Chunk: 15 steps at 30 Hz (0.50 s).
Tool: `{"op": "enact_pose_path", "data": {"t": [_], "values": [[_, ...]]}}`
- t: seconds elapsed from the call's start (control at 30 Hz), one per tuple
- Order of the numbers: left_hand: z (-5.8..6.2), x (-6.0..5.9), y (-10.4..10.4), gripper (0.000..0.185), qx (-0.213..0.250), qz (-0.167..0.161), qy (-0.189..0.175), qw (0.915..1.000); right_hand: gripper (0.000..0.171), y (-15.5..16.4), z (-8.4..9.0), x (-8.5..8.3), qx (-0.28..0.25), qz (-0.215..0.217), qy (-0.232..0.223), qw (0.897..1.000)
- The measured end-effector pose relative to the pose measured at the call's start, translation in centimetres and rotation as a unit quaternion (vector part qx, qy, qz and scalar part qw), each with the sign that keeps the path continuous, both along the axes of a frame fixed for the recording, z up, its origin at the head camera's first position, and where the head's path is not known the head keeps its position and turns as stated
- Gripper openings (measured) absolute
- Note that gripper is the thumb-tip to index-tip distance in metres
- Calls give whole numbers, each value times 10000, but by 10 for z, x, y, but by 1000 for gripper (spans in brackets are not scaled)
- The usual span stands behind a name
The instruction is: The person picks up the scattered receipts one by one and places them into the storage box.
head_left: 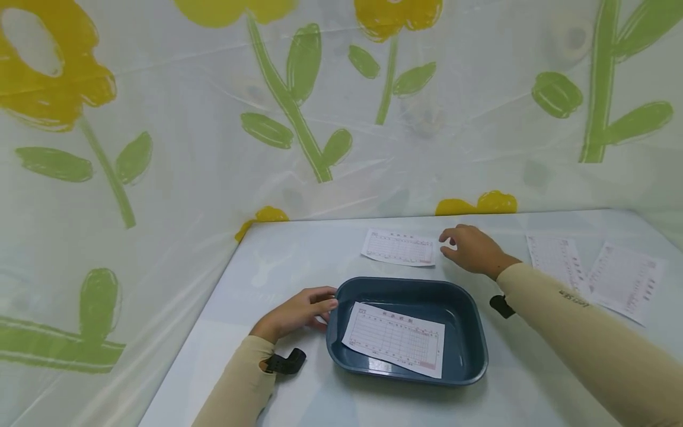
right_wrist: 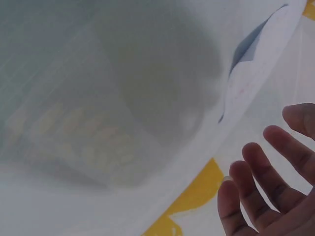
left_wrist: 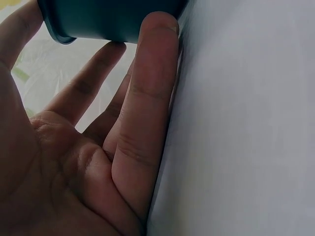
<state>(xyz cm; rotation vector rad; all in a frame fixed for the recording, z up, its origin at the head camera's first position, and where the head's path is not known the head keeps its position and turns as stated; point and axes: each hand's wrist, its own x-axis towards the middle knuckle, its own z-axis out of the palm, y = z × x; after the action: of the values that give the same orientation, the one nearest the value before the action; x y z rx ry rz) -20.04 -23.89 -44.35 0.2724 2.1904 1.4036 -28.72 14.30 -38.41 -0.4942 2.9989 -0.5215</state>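
Flowered sheeting [head_left: 176,148] backs the bench [head_left: 251,267], where the left hand [head_left: 299,312], fingers loosely extended, touches a blue tray [head_left: 463,332] while the right hand [head_left: 474,250], relaxed and empty, hovers beside a printed slip [head_left: 400,248].

This looks like a small work spot, made of a table [head_left: 288,261] with a thin, pale curtain [head_left: 192,136] hung behind it and on the left side. Big yellow flowers [head_left: 77,47] and green leaves [head_left: 304,65] cover the curtain. On the table are a blue tub [head_left: 469,332] and 3 printed papers [head_left: 400,248] with lines and boxes, like office forms. I cannot tell if this is a home or an office.
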Motion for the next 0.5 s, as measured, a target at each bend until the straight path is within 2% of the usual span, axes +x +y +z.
{"op": "enact_pose_path", "data": {"t": [0.17, 0.5], "values": [[1, 0, 1, 56, -2, 7, -15, 10000, 37, -4, -6, -12, -67, -79, -442, 9990], [4, 1, 0, 53, 11, -16, -14, 10000, 47, 0, -15, -26, -229, -136, -962, 9950]]}}
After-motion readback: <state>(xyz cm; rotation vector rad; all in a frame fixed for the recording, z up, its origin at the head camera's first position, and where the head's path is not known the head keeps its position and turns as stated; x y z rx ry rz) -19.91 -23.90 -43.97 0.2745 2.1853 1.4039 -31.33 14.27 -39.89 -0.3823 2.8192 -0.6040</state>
